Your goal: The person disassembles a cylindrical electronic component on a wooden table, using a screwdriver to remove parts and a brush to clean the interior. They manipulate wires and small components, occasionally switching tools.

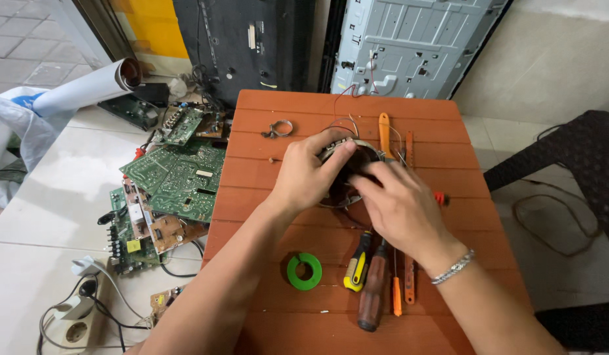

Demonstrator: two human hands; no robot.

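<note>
- A round dark part with a metal rim (352, 161) sits near the middle of the orange slatted counter (278, 289), thin wires (347, 125) running off its far side.
- The left hand (306, 174) has its grip closed on the part's left rim, fingertips curled over the metal edge.
- The right hand (400, 207) lies over the part's right side, fingers pressed on its dark top — a grip clasping the part from that side; a metal bracelet (453, 266) circles the wrist.
- Just near the person, a yellow-and-black screwdriver (356, 263), a brown-handled tool (373, 289) and a thin orange tool (397, 296) lie side by side.
- A green ring of tape (304, 271) lies left of them, apart from both hands.
- Beyond the part, an orange-handled tool (384, 131) lies on the counter, and a small metal clamp (278, 129) sits towards the far left.
- On the tiled floor left of the counter — a heap of green circuit boards (176, 177) and a white power strip (78, 315).
</note>
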